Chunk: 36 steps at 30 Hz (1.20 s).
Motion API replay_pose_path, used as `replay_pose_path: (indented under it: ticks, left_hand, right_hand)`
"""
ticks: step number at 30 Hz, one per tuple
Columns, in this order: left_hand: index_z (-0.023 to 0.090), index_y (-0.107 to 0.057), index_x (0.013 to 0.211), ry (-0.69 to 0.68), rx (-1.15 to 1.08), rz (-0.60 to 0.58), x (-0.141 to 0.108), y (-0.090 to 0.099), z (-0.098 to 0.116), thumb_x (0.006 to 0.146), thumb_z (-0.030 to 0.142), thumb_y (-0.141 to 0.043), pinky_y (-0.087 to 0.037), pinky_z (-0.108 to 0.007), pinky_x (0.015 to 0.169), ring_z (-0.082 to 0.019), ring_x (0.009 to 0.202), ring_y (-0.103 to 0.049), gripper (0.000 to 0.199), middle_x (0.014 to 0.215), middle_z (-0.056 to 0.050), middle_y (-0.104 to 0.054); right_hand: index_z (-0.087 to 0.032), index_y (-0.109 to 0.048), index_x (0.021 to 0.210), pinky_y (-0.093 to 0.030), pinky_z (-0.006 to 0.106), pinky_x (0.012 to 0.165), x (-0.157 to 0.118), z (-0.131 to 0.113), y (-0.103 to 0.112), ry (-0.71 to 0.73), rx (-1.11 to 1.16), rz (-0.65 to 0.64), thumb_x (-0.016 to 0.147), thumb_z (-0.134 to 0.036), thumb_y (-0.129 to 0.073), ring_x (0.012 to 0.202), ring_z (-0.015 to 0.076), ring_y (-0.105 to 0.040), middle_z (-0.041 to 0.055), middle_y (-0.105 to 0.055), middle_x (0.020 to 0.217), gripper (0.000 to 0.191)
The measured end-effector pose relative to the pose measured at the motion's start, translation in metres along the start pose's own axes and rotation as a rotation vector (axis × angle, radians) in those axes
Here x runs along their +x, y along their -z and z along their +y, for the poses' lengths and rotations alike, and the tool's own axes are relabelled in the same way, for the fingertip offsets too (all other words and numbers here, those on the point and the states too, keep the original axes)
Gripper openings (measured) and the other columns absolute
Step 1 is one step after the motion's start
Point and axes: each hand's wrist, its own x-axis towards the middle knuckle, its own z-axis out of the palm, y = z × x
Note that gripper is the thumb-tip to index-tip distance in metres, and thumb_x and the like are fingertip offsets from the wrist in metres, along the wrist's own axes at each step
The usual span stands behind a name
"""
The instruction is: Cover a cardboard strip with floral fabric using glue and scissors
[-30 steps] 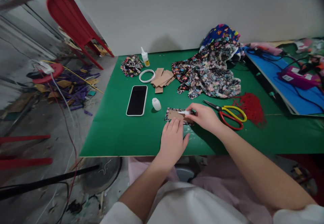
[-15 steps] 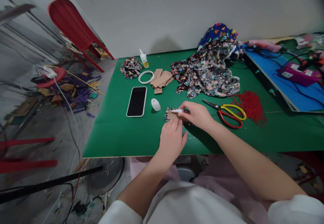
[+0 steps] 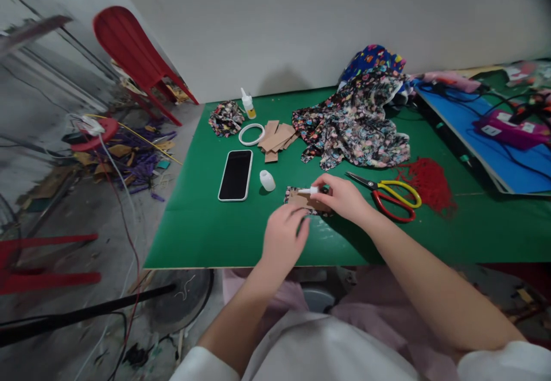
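Note:
A piece of brown cardboard lies on a small floral fabric strip near the table's front. My right hand pinches a white pointed nozzle cap between thumb and fingers, its tip pointing left over the cardboard. At the cardboard's near left edge is my left hand, fingers stretched out and thumb apart; whether the fingertips press on it I cannot tell. A white bottle without a nozzle stands just left of the strip. Right of my right hand lie scissors with yellow and red handles.
On the green table are a phone, a white ring, cardboard pieces, a capped glue bottle, a fabric bundle, floral cloth, red threads and a blue board with cables.
My left hand has shifted a little to the left, uncovering more of the cardboard's near edge. My right hand still holds the nozzle cap over it. The whole view has shifted slightly.

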Motion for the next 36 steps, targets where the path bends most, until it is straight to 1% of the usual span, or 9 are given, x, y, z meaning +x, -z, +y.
replay_pose_path:
  ticks: [3,7,10,14,18,20,27,33,36]
  left_hand:
    - [0.017,-0.051,0.101,0.296,-0.022,0.282,0.011,0.015,-0.028,0.081,0.031,-0.053,-0.047,-0.034,0.080,-0.018,0.092,-0.056,0.024,0.099,-0.008,-0.059]
    - [0.015,-0.036,0.125,0.335,0.036,0.091,0.039,0.017,-0.064,0.070,0.035,-0.066,-0.046,-0.038,0.079,-0.025,0.098,-0.054,0.066,0.112,-0.014,-0.055]
    - [0.012,-0.044,0.120,0.339,0.180,-0.001,0.056,0.009,-0.073,0.070,0.038,-0.066,-0.045,-0.040,0.077,-0.028,0.094,-0.053,0.061,0.096,-0.013,-0.060]
    - [0.017,-0.060,0.100,0.221,0.238,0.019,0.061,0.010,-0.066,0.078,0.035,-0.057,-0.044,-0.038,0.078,-0.026,0.090,-0.052,0.029,0.083,-0.008,-0.061]
    - [0.020,-0.056,0.110,0.020,0.245,0.053,0.060,0.025,-0.053,0.081,0.030,-0.052,-0.040,-0.036,0.087,-0.022,0.097,-0.050,0.031,0.100,-0.006,-0.057]
    - [0.021,-0.054,0.115,-0.020,0.235,-0.026,0.063,0.035,-0.046,0.082,0.030,-0.052,-0.041,-0.033,0.084,-0.021,0.095,-0.051,0.035,0.101,-0.006,-0.055]
    - [0.024,-0.044,0.124,-0.197,0.141,-0.497,0.091,0.073,-0.026,0.085,0.042,-0.042,-0.040,-0.032,0.084,-0.020,0.098,-0.052,0.043,0.108,-0.005,-0.055]
    - [0.022,-0.049,0.108,-0.133,0.196,-0.610,0.107,0.087,-0.011,0.081,0.050,-0.045,-0.038,-0.024,0.057,-0.016,0.065,-0.054,0.039,0.085,-0.001,-0.059]
    - [0.023,-0.051,0.104,-0.161,0.185,-0.592,0.112,0.089,-0.007,0.079,0.050,-0.047,-0.037,-0.022,0.056,-0.014,0.063,-0.053,0.037,0.082,0.001,-0.057]
  right_hand:
    - [-0.023,-0.056,0.088,-0.036,0.022,0.054,-0.003,0.002,0.002,-0.045,0.120,0.008,0.073,-0.035,-0.059,0.056,0.0086,-0.049,-0.0026,-0.062,0.083,0.019]
    - [-0.023,-0.056,0.088,-0.036,0.021,0.050,-0.007,0.001,0.004,-0.056,0.207,0.017,0.072,-0.036,-0.060,0.052,0.0074,-0.046,-0.0023,-0.061,0.083,0.021]
    - [-0.023,-0.056,0.088,-0.037,0.021,0.049,-0.009,-0.001,0.005,-0.041,0.242,0.021,0.072,-0.036,-0.060,0.050,0.0071,-0.045,-0.0024,-0.061,0.083,0.021]
    - [-0.023,-0.057,0.089,-0.039,0.022,0.049,-0.015,-0.005,0.009,-0.028,0.290,0.041,0.072,-0.036,-0.060,0.050,0.0070,-0.046,-0.0017,-0.061,0.083,0.022]
    - [-0.022,-0.058,0.091,-0.037,0.021,0.048,-0.026,-0.013,0.021,-0.050,0.325,0.122,0.072,-0.036,-0.061,0.050,0.0075,-0.045,-0.0010,-0.060,0.077,0.023]
    - [-0.022,-0.058,0.091,-0.036,0.021,0.047,-0.031,-0.015,0.027,-0.056,0.341,0.163,0.072,-0.035,-0.061,0.050,0.0075,-0.045,-0.0008,-0.060,0.077,0.023]
    - [-0.022,-0.057,0.091,-0.034,0.021,0.046,-0.033,-0.004,0.029,-0.090,0.500,0.230,0.071,-0.038,-0.062,0.048,0.0057,-0.041,-0.0006,-0.058,0.080,0.026]
    - [-0.021,-0.057,0.091,-0.035,0.020,0.046,-0.030,0.005,0.024,-0.099,0.588,0.186,0.070,-0.038,-0.062,0.049,0.0054,-0.041,-0.0013,-0.058,0.078,0.027]
    - [-0.021,-0.057,0.091,-0.035,0.020,0.045,-0.029,0.007,0.021,-0.091,0.611,0.162,0.070,-0.037,-0.062,0.048,0.0047,-0.040,-0.0013,-0.059,0.081,0.027]
